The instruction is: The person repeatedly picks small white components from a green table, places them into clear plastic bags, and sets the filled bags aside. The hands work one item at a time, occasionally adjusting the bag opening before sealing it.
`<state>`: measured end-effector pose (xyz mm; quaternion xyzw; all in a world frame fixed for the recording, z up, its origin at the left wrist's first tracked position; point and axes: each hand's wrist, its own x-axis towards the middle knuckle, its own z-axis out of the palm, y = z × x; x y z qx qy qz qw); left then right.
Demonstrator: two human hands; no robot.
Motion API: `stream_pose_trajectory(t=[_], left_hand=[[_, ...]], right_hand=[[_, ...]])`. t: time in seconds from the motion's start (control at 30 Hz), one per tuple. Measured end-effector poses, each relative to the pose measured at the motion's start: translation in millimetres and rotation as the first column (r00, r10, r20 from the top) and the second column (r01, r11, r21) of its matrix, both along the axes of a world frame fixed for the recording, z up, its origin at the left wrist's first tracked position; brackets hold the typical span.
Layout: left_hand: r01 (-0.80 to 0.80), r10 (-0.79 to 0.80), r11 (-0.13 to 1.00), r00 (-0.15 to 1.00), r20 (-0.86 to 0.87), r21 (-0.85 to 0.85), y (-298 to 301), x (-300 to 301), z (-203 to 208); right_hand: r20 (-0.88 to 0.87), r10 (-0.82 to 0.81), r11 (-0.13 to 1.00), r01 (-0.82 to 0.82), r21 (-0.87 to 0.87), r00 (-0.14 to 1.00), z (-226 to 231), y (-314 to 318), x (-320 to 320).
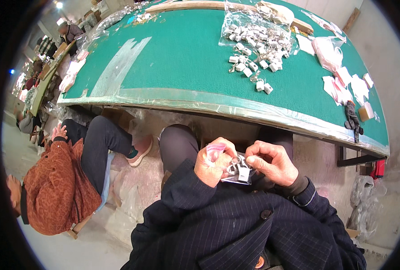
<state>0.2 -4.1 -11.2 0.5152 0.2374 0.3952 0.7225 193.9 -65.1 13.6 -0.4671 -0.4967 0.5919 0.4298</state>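
Small white block [243,173] seen between both hands, above the lap, in front of the dark coat [209,225]. Boxy shape, pale smooth faces; silvery metal rings [232,168] shown just beside it. Shiny clear plastic [230,179] is seen at its lower edge; whether the block is wrapped or merely laid on it cannot be told. Left hand [212,166]: fingers curled, soft pink-and-white piece [215,151] gripped. Right hand [274,164]: thumb and fingers brought close together near the block; what is pinched cannot be told. Similar white blocks [258,42] with metal bits are heaped on the green table [177,58].
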Motion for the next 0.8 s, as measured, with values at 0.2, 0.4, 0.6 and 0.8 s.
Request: stream_pose_trajectory(t=[0.2, 0.4, 0.6, 0.8], left_hand=[[0.108, -0.117, 0.993, 0.974, -0.192, -0.056, 5, -7, -7], [0.065, -0.032, 0.992, 0.959, -0.283, 0.108, 26, -2, -9], [-0.1, 0.103, 0.995, 0.981, -0.165, 0.023, 50, -20, 4], [-0.079, 0.074, 0.996, 0.992, -0.098, -0.043, 51, -5, -8]], right_hand=[[0.096, 0.035, 0.993, -0.046, 0.108, 0.995, -9, 7, 7], [0.222, 0.006, 0.99, -0.038, 0.138, 0.975, -3, 16, 22], [0.367, -0.139, 0.975, 0.063, 0.213, 0.92, -7, 17, 45], [0.799, -0.064, 0.989, -0.07, 0.131, 0.598, -58, 16, 37]])
